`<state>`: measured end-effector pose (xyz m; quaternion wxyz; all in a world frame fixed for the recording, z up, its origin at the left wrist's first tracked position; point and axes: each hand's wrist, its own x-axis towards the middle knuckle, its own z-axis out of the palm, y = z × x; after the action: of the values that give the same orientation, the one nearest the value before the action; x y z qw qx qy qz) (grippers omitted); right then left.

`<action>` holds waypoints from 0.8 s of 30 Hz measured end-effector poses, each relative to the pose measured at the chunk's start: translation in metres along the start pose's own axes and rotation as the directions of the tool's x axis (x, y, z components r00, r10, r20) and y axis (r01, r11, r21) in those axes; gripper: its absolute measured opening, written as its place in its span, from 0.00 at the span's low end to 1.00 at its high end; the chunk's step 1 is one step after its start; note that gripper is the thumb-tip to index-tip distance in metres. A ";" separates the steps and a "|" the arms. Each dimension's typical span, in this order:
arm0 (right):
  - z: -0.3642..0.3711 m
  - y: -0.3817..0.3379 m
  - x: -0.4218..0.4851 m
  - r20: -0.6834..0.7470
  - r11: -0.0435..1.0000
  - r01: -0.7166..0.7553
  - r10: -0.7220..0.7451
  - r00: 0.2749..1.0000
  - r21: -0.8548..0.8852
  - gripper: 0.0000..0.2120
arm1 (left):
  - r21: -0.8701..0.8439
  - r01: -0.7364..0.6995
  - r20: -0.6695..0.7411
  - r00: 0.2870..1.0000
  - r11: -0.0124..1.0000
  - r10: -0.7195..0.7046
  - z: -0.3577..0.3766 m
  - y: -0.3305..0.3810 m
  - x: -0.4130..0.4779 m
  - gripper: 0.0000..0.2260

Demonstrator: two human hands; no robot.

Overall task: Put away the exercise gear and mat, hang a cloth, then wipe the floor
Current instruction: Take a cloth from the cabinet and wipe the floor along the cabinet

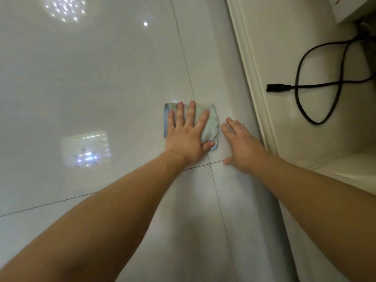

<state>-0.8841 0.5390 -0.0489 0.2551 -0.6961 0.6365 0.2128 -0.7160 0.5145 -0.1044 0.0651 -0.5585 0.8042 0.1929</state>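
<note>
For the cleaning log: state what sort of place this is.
Probably a room in a home, at floor level: glossy white floor tiles mirroring ceiling lights, a white skirting board along the edge, and a loose black power cable beyond it.

cloth (210, 124) | pale blue-green, folded, flat on floor (101, 78) | near baseboard, beside tile joint

left of the cloth (209, 123) the floor (91, 78) lies open, so your hands could pass there freely. along the floor's right edge a white moulding (252, 78) runs as a hard stop. your right hand (242, 143) lies flat just beside it, with little room between. your left hand (187, 137), flat on the cloth, fills the space alongside. beyond the moulding a black cable (305, 88) loops under a white box (352, 9).
</note>
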 end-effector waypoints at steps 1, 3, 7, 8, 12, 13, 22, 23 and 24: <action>0.000 0.001 0.000 0.001 1.000 0.001 -0.001 1.000 0.007 0.53 | -0.002 0.002 0.001 1.000 1.000 -0.002 0.000 -0.001 0.000 0.40; 0.001 0.004 0.000 -0.009 1.000 0.013 -0.013 1.000 0.004 0.52 | 0.007 0.004 -0.005 1.000 1.000 -0.004 0.001 -0.001 0.001 0.40; 0.006 0.011 0.001 -0.036 0.999 0.043 -0.043 0.998 0.011 0.53 | 0.011 0.003 -0.048 0.999 1.000 -0.003 0.004 -0.001 0.002 0.39; 0.006 0.011 0.001 -0.048 0.999 0.051 -0.050 0.998 0.011 0.53 | 0.013 0.010 -0.061 0.998 1.000 -0.010 0.005 0.000 0.001 0.39; 0.009 0.012 0.000 -0.064 0.998 0.064 -0.064 0.996 -0.002 0.53 | 0.023 0.061 -0.086 0.995 0.998 -0.059 0.008 0.008 -0.004 0.37; 0.010 0.011 0.000 -0.067 0.998 0.065 -0.065 0.996 -0.010 0.53 | 0.031 0.077 -0.092 0.993 0.997 -0.074 0.011 0.012 -0.010 0.36; 0.027 0.018 -0.012 -0.163 0.997 0.080 -0.083 0.983 -0.022 0.48 | -0.005 0.062 -0.195 0.979 0.998 -0.062 0.046 0.039 -0.059 0.34; 0.032 0.018 -0.016 -0.188 0.997 0.073 -0.073 0.979 -0.011 0.47 | -0.002 0.060 -0.195 0.979 0.998 -0.060 0.048 0.039 -0.064 0.34; 0.037 0.019 -0.021 -0.200 0.997 0.072 -0.071 0.977 -0.002 0.47 | 0.001 0.059 -0.196 0.979 0.998 -0.057 0.051 0.041 -0.070 0.35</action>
<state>-0.9038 0.5774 -0.0656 0.1992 -0.7356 0.6341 0.1309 -0.7335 0.6069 -0.1189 -0.0068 -0.5977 0.7906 0.1325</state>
